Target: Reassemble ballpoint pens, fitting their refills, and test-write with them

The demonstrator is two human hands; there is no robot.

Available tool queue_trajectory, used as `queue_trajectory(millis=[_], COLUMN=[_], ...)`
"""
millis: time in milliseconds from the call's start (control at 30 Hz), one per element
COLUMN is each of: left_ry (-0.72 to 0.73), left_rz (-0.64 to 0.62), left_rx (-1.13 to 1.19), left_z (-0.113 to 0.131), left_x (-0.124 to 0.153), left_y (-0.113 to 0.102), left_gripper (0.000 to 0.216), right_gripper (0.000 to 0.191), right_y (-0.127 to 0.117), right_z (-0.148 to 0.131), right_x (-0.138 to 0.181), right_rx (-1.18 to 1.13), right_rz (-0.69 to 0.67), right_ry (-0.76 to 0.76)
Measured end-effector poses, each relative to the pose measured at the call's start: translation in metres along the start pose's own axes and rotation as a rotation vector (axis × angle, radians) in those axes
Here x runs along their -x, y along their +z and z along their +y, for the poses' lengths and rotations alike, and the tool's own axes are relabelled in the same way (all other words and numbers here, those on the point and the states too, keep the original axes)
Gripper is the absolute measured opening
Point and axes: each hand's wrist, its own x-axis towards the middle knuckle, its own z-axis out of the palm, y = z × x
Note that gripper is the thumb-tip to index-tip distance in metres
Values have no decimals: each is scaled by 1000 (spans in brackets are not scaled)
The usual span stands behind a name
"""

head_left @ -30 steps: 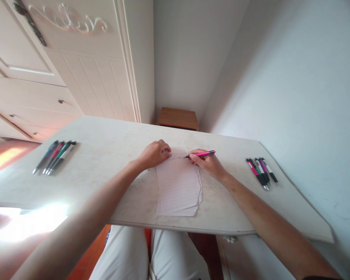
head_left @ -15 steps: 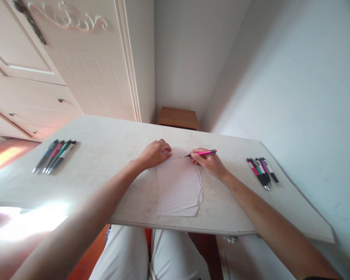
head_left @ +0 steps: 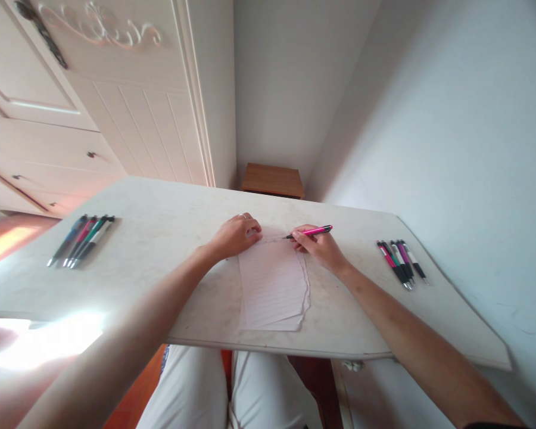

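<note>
Lined paper (head_left: 272,283), its right edge torn and its sheets slightly fanned, lay on the white table (head_left: 170,217) close to the person's lap. On the paper's far left corner rested the left hand (head_left: 236,235), a ring on one finger, its fingers loosely bent and unclenched. At the paper's far right corner, the right hand (head_left: 321,249) gripped a pink pen (head_left: 315,231), its tip down at a row of handwriting along the paper's far end. Well left of the paper lay four pens (head_left: 87,241) side by side; to its right lay five more pens (head_left: 388,258). Beyond the paper to the left, a white cabinet (head_left: 152,131) had its drawers (head_left: 71,140) closed, their contents hidden. Straight beyond the paper, past the table, stood a brown wooden stand (head_left: 272,179).
</note>
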Motion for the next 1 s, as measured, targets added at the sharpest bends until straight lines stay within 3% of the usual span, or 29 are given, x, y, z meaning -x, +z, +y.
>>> queue_trajectory(millis=[1000], left_ry=[17], left_rz=[-1], left_rx=[-14], left_z=[0], left_x=[1], left_y=[0], left_gripper=[21], right_gripper=[37], right_y=[-1], right_z=[2], right_x=[0], right_rx=[44], right_rz=[15], right_ry=[4])
